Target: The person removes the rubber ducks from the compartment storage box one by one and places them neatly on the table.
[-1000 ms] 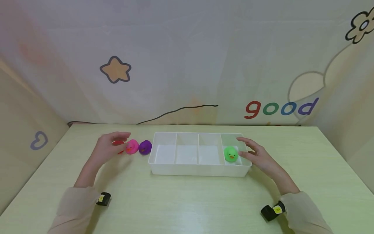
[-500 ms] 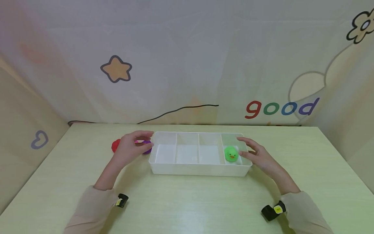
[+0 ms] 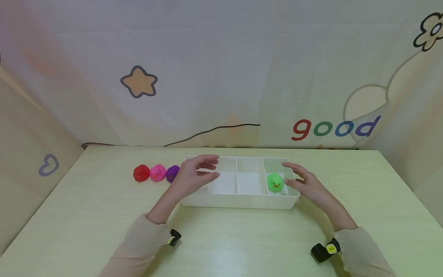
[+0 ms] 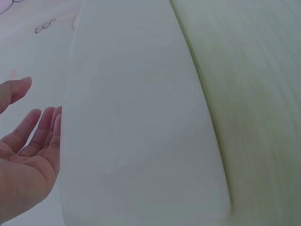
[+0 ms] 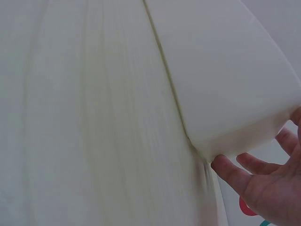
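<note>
Left hand (image 3: 192, 176) over the left part of the white tray (image 3: 238, 201), thumb and fingers wide apart, holding nothing; it covers most of the leftmost compartment. Right hand (image 3: 309, 187) at the tray's right end, thumb and forefinger spread and reaching over the rim, lower fingertips at the outer end wall per right wrist view. Green duck (image 3: 275, 182) sits in the rightmost of four compartments, beak toward the head camera; its gap to the right thumb is tiny, can't tell if they touch. On the table (image 3: 242, 238) left of the tray, a row: red duck (image 3: 141, 173) outermost, pink duck (image 3: 158, 173) next, purple duck (image 3: 171, 172) nearest the tray, partly behind the left hand. Backdrop (image 3: 207, 77) behind has a star (image 3: 139, 81) and "good" lettering (image 3: 335, 128). Left wrist view is mostly tray wall.
</note>
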A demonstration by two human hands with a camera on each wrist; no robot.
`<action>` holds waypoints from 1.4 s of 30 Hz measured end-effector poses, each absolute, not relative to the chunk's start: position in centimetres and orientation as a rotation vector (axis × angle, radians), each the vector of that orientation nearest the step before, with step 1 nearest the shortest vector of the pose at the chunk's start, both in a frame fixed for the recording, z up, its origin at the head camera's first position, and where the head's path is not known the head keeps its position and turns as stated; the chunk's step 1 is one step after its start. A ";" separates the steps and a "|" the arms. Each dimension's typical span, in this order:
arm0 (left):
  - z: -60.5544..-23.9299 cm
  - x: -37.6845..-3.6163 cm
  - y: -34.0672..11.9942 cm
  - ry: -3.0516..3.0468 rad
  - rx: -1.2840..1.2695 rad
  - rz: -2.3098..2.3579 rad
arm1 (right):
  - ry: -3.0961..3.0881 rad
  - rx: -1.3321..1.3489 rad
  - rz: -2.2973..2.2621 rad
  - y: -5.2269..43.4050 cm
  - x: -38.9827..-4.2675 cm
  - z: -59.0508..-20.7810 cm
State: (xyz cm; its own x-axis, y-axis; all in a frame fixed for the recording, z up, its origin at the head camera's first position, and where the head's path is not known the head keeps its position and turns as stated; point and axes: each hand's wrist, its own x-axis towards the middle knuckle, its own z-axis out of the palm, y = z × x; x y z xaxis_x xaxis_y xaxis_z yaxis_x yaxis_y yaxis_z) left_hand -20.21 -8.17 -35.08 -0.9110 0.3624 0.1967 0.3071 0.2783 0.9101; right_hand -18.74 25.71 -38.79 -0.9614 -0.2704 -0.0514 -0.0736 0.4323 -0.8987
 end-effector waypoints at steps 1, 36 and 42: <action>-35.1 -20.2 -7.7 2.462 0.665 1.748 | 2.493 -0.304 -1.553 25.7 -18.7 -38.8; -36.0 -21.3 4.5 2.463 0.961 1.414 | 2.468 -0.304 -1.571 25.8 -18.8 -38.8; -36.0 -21.7 5.5 2.630 1.022 1.119 | 2.454 -0.319 -1.584 25.9 -18.7 -38.8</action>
State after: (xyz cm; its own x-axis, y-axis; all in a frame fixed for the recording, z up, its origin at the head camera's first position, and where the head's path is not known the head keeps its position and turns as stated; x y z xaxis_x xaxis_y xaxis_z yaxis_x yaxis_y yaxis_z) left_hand -21.73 5.52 -35.99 -0.7683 0.6207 0.1562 0.5430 0.5027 0.6726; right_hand -18.70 25.85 -38.81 -0.9560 -0.2885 -0.0529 -0.0707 0.4017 -0.9130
